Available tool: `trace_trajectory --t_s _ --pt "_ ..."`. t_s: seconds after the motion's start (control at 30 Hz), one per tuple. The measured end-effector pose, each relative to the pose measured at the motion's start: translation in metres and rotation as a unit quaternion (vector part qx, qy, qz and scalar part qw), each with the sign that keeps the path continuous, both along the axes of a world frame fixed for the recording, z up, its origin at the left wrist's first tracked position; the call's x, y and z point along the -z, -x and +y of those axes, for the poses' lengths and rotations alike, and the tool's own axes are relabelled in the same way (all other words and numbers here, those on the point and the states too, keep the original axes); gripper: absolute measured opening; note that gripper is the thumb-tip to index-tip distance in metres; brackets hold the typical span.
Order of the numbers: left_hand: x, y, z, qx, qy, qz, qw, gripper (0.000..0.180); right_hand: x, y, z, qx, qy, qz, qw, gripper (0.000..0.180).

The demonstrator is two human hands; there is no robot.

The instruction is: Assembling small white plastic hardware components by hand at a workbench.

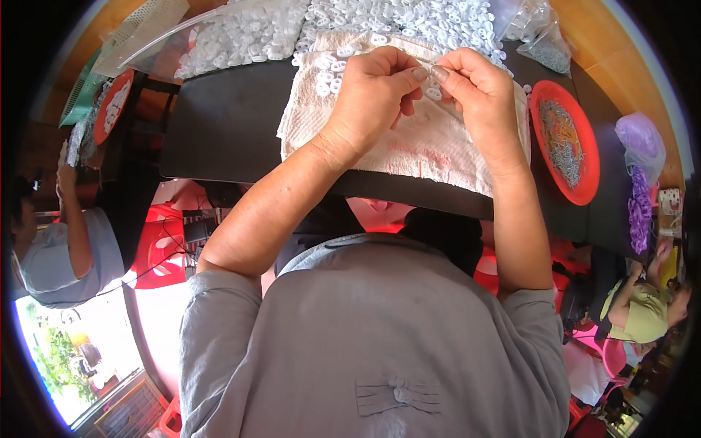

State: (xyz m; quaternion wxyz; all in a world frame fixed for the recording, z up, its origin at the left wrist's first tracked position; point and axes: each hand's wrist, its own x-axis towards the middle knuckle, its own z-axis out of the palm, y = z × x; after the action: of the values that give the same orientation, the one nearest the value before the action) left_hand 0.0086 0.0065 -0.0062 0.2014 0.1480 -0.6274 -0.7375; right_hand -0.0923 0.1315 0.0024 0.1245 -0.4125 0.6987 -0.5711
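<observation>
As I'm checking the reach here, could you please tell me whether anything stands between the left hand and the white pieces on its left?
Nothing visible does: the white pieces lie openly on the towel, close beside the left hand.

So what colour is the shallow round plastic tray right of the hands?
The tray is orange-red, best seen in the head view.

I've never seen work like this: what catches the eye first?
Probably the left hand and right hand, their fingertips close together above a pale cloth. Beyond them spreads a great heap of small white pieces. At the right of the dark table, a red dish holds silvery pieces.
</observation>
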Motion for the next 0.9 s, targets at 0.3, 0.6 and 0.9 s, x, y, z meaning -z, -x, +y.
trace_trajectory --t_s 0.3,0.6,0.9 --pt "0.001 0.004 -0.011 -0.09 -0.095 0.046 0.99 0.01 -0.006 0.009 -0.006 0.079 -0.057 0.147 0.984 0.009" --pt "0.006 0.004 -0.015 -0.051 -0.135 0.042 0.989 0.01 -0.001 0.01 -0.003 0.063 -0.321 0.418 0.848 0.015" --pt "0.003 0.003 -0.014 -0.036 -0.125 0.037 0.991 0.012 -0.006 0.008 -0.002 0.008 -0.216 0.271 0.938 0.012"
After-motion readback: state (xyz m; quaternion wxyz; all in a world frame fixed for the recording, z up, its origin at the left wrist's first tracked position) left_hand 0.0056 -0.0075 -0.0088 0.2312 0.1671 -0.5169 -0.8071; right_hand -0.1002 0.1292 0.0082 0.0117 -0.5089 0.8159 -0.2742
